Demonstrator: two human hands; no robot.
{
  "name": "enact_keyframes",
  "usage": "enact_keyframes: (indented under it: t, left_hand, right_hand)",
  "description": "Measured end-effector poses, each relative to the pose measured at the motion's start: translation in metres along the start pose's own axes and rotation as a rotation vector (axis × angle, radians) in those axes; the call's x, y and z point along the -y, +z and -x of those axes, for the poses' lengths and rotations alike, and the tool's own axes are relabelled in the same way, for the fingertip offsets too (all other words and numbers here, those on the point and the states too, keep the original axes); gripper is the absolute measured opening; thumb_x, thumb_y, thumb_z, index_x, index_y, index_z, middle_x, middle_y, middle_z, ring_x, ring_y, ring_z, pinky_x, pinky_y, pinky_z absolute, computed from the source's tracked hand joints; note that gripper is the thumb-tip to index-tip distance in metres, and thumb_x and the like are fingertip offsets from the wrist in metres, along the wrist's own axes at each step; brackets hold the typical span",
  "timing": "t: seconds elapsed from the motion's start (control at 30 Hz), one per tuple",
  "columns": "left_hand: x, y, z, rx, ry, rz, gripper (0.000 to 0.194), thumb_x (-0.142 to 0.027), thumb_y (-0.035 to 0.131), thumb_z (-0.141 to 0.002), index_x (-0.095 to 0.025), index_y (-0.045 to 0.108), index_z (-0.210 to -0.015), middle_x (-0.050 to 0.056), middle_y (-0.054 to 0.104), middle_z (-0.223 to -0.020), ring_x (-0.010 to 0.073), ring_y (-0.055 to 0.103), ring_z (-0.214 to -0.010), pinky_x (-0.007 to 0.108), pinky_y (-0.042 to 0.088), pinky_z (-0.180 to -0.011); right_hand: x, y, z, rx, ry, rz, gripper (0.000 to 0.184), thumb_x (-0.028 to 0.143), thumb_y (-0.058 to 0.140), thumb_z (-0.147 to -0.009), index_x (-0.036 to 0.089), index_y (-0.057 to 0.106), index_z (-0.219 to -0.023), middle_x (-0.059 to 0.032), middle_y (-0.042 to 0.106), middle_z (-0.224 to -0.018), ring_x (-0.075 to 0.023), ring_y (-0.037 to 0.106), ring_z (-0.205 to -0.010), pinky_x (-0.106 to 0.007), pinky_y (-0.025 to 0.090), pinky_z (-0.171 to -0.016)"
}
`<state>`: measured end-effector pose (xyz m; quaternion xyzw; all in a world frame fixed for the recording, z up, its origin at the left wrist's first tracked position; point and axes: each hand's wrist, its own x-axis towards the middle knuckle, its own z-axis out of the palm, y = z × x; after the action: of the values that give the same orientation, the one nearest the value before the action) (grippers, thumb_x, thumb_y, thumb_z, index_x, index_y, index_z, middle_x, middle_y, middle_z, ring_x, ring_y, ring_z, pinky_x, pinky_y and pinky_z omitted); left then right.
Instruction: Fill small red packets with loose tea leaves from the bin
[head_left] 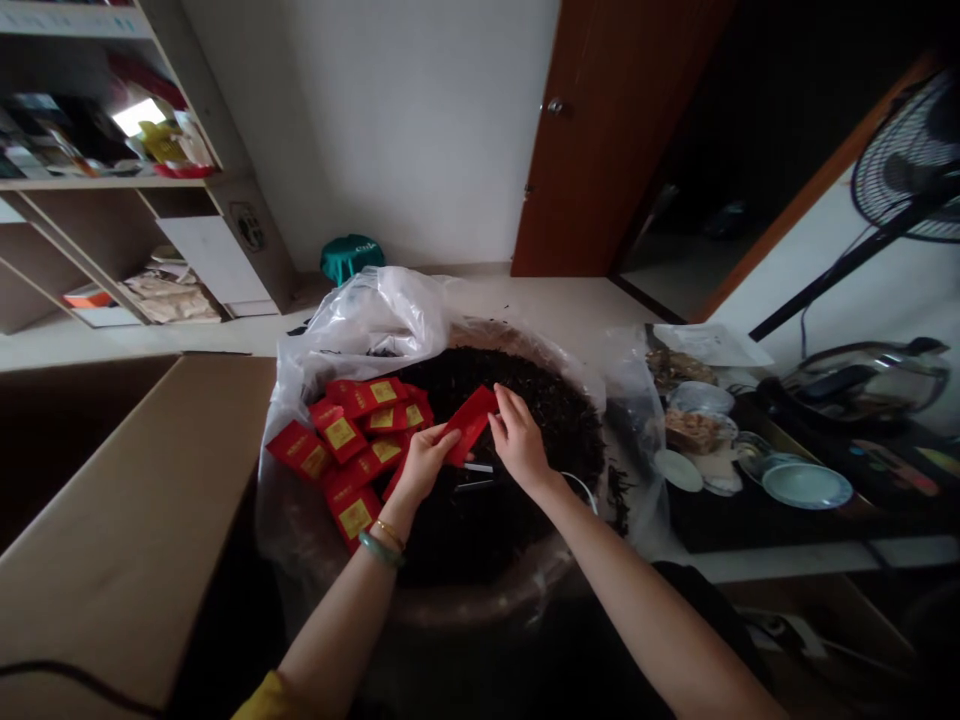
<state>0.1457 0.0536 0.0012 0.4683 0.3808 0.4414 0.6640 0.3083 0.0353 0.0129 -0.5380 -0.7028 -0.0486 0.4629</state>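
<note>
Between my hands is a red packet (472,420), held above a wide tub of dark, loose tea-like leaves (525,400). My left hand (424,460) grips its lower left end, thumb on top. At the upper right end, the fingers of my right hand (519,440) pinch the packet's edge. Several red packets with gold squares (356,430) lie heaped on the left side of the leaves. Under the held packet rests a small pale, metallic-looking tool (478,468), partly hidden. Clear plastic sheeting (397,310) lines the tub and folds over its rim.
A cardboard box (150,500) stands at the left, below shelves (187,190). On the right, a dark table (750,530) bears a pale dish (806,485), small containers and a glass-lidded pan (870,380). A fan (911,160) stands behind it. A teal-covered stool or bin (351,258) is by the wall.
</note>
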Motion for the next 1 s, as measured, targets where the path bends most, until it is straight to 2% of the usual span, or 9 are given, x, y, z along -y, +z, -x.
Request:
enact_keyframes:
  t: [0.1, 0.17, 0.27, 0.4, 0.53, 0.73, 0.8, 0.9, 1.0]
  left_hand:
    - [0.001, 0.003, 0.003, -0.004, -0.017, 0.050, 0.040, -0.046, 0.072, -0.066, -0.011, 0.067, -0.085, 0.001, 0.067, -0.058, 0.0138, 0.063, -0.049, 0.020, 0.046, -0.047]
    - [0.002, 0.006, 0.004, 0.004, -0.014, 0.010, 0.040, -0.047, 0.070, -0.068, -0.011, 0.068, -0.085, 0.001, 0.066, -0.058, 0.0138, 0.061, -0.048, 0.021, 0.044, -0.046]
    - [0.004, 0.008, 0.005, 0.020, 0.030, -0.125, 0.039, -0.046, 0.068, -0.070, -0.011, 0.070, -0.089, 0.002, 0.068, -0.060, 0.0152, 0.062, -0.050, 0.022, 0.045, -0.047]
    - [0.008, 0.006, 0.003, -0.036, 0.155, -0.326, 0.033, -0.039, 0.064, -0.073, -0.014, 0.072, -0.093, 0.002, 0.070, -0.064, 0.0159, 0.062, -0.054, 0.023, 0.046, -0.051]
    - [0.010, 0.001, 0.001, -0.145, 0.202, -0.439, 0.026, -0.038, 0.062, -0.075, -0.015, 0.071, -0.083, 0.000, 0.068, -0.060, 0.0142, 0.060, -0.052, 0.021, 0.043, -0.048]
    - [0.009, -0.004, -0.001, -0.139, 0.164, -0.427, 0.025, -0.037, 0.065, -0.071, -0.015, 0.073, -0.081, 0.000, 0.068, -0.060, 0.0142, 0.060, -0.052, 0.021, 0.044, -0.048]
    - [0.008, -0.003, -0.001, -0.157, 0.154, -0.363, 0.028, -0.037, 0.069, -0.069, -0.014, 0.073, -0.085, 0.002, 0.071, -0.067, 0.0156, 0.063, -0.058, 0.023, 0.048, -0.054]
    - [0.004, -0.004, -0.001, -0.172, 0.099, -0.067, 0.055, -0.036, 0.073, -0.067, -0.016, 0.062, -0.117, 0.003, 0.073, -0.081, 0.0169, 0.067, -0.069, 0.029, 0.054, -0.068]
    - [0.000, -0.006, -0.002, -0.162, 0.031, 0.210, 0.069, -0.034, 0.074, -0.069, -0.020, 0.049, -0.132, 0.004, 0.074, -0.093, 0.0167, 0.069, -0.079, 0.034, 0.054, -0.080]
  right_hand:
    - [0.002, -0.002, 0.000, 0.023, -0.045, 0.069, 0.045, 0.022, 0.037, -0.095, 0.016, 0.042, -0.139, -0.0163, 0.051, -0.131, -0.0255, 0.048, -0.122, -0.042, 0.043, -0.102]
    - [0.003, -0.005, 0.000, 0.025, -0.055, 0.112, 0.038, 0.023, 0.040, -0.094, 0.018, 0.052, -0.130, -0.0158, 0.055, -0.124, -0.0268, 0.050, -0.116, -0.044, 0.044, -0.099]
    - [0.006, -0.011, -0.003, 0.045, -0.064, 0.181, 0.023, 0.027, 0.047, -0.092, 0.019, 0.068, -0.098, -0.0125, 0.060, -0.097, -0.0252, 0.054, -0.095, -0.043, 0.047, -0.087]
    - [0.008, -0.020, -0.008, 0.035, -0.058, 0.272, 0.024, 0.029, 0.058, -0.087, 0.019, 0.063, -0.065, -0.0086, 0.054, -0.079, -0.0222, 0.048, -0.080, -0.036, 0.047, -0.072]
    - [0.011, -0.023, -0.009, 0.067, -0.052, 0.240, 0.027, 0.021, 0.054, -0.087, 0.020, 0.060, -0.061, -0.0065, 0.052, -0.077, -0.0187, 0.048, -0.074, -0.031, 0.045, -0.068]
    - [0.005, -0.021, -0.010, 0.227, 0.045, 0.074, 0.024, 0.024, 0.059, -0.084, 0.019, 0.062, -0.060, -0.0062, 0.063, -0.069, -0.0199, 0.056, -0.074, -0.032, 0.047, -0.072]
    - [0.003, -0.021, -0.011, 0.278, 0.115, 0.006, 0.027, 0.027, 0.060, -0.084, 0.020, 0.062, -0.058, -0.0044, 0.064, -0.065, -0.0178, 0.057, -0.066, -0.032, 0.047, -0.075]
    - [0.005, -0.020, -0.011, 0.326, 0.163, -0.099, 0.027, 0.027, 0.057, -0.085, 0.023, 0.065, -0.060, 0.0006, 0.063, -0.056, -0.0154, 0.058, -0.060, -0.037, 0.045, -0.091]
    - [0.013, -0.017, -0.009, 0.358, 0.224, -0.273, 0.018, 0.027, 0.056, -0.085, 0.025, 0.072, -0.076, 0.0004, 0.070, -0.068, -0.0173, 0.064, -0.072, -0.038, 0.044, -0.094]
